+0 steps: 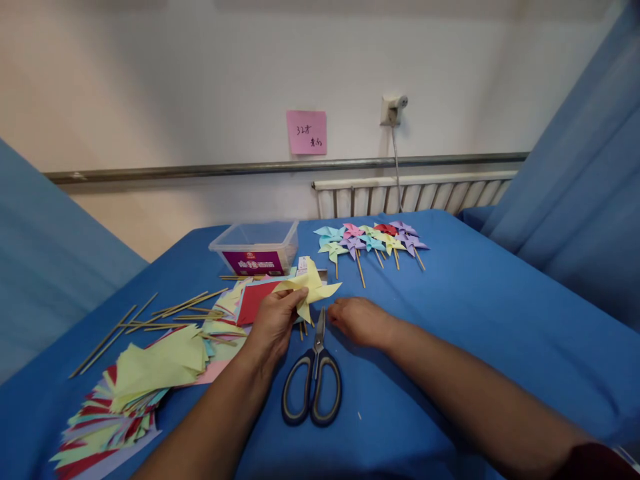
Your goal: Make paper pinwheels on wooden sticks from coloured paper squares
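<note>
My left hand (pixel 273 322) pinches a folded yellow paper pinwheel (pixel 311 285) just above the blue table (pixel 480 313). My right hand (pixel 361 321) rests on the cloth to the right of it, fingers curled with the tips toward the pinwheel; whether it holds anything I cannot make out. Closed scissors (pixel 313 382) with grey-and-yellow handles lie between my forearms, blades pointing at the pinwheel. A red paper sheet (pixel 253 299) lies under my left hand's fingers.
Several finished pinwheels (pixel 371 241) on sticks lie in a row at the back. A clear plastic box (pixel 257 247) stands at back left. Wooden sticks (pixel 160 317) and stacks of coloured paper (pixel 135 393) cover the left side. Blue curtains hang at both sides.
</note>
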`<act>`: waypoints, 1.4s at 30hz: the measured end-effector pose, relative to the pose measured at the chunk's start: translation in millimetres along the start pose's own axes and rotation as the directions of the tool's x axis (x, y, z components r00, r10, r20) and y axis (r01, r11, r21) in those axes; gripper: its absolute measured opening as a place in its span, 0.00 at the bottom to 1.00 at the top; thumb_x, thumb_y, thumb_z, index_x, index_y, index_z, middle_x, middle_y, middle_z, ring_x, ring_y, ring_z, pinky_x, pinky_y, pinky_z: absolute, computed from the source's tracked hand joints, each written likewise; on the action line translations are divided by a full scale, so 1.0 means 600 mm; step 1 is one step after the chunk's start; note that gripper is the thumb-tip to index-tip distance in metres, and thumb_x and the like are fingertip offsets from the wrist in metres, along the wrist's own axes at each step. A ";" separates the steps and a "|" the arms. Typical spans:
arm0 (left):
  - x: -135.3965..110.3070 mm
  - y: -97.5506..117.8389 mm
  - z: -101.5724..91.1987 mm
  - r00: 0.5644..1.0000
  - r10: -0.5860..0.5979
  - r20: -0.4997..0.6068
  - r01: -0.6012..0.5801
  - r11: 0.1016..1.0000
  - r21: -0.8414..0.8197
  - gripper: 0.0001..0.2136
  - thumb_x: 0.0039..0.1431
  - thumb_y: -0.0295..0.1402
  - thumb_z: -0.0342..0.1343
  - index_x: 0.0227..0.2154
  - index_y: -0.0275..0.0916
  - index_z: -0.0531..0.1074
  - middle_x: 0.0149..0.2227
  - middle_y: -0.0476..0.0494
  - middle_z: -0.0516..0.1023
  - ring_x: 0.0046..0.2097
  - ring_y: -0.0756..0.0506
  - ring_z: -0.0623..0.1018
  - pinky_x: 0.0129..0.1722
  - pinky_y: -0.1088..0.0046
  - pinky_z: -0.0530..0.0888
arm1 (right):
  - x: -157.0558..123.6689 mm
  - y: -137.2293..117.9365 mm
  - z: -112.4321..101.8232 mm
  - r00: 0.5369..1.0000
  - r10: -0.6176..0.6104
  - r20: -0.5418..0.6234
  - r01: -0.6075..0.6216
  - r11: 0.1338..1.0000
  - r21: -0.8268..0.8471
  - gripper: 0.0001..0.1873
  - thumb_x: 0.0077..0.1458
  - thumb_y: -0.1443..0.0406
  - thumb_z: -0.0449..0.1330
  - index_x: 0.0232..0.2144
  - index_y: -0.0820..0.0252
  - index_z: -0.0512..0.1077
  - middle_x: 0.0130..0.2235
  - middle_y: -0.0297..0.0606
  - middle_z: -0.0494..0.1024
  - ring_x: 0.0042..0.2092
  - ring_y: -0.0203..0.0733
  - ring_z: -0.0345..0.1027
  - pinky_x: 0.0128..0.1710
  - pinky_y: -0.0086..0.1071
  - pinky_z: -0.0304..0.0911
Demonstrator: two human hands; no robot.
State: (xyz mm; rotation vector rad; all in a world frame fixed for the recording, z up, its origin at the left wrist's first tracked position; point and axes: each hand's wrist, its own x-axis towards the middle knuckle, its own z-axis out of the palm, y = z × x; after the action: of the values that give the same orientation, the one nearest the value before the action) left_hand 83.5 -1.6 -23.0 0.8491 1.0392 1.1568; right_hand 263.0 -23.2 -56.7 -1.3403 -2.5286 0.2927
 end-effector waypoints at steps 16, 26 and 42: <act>-0.012 0.006 0.012 0.999 0.045 -0.022 -0.046 0.999 -0.014 0.12 0.38 0.28 0.68 0.30 0.30 0.78 0.25 0.42 0.80 0.25 0.48 0.76 0.26 0.75 0.74 | 0.007 0.048 0.014 0.999 0.025 0.030 -0.035 0.922 0.385 0.03 0.53 0.71 0.62 0.29 0.60 0.75 0.35 0.34 0.75 0.39 0.36 0.68 0.41 0.28 0.61; -0.009 0.001 0.009 0.998 0.050 -0.032 -0.051 0.998 -0.023 0.11 0.37 0.29 0.69 0.26 0.30 0.77 0.24 0.43 0.79 0.24 0.50 0.75 0.24 0.77 0.72 | 0.001 0.062 0.005 1.000 0.008 0.019 -0.014 0.944 0.329 0.05 0.54 0.72 0.61 0.32 0.60 0.77 0.37 0.37 0.76 0.41 0.38 0.69 0.43 0.29 0.61; -0.011 0.002 0.009 0.998 0.058 -0.011 -0.058 0.998 -0.011 0.11 0.37 0.29 0.69 0.27 0.30 0.77 0.25 0.42 0.79 0.25 0.49 0.76 0.26 0.75 0.72 | -0.013 0.044 -0.025 0.994 0.082 0.078 -0.095 0.978 0.187 0.05 0.54 0.69 0.59 0.32 0.59 0.76 0.33 0.35 0.79 0.33 0.36 0.68 0.32 0.27 0.56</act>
State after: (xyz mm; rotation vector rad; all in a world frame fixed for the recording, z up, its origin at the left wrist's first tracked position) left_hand 88.0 -7.8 -19.1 0.8702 1.0219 1.2164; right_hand 292.6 -14.3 -51.5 -1.3908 -2.4270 0.5944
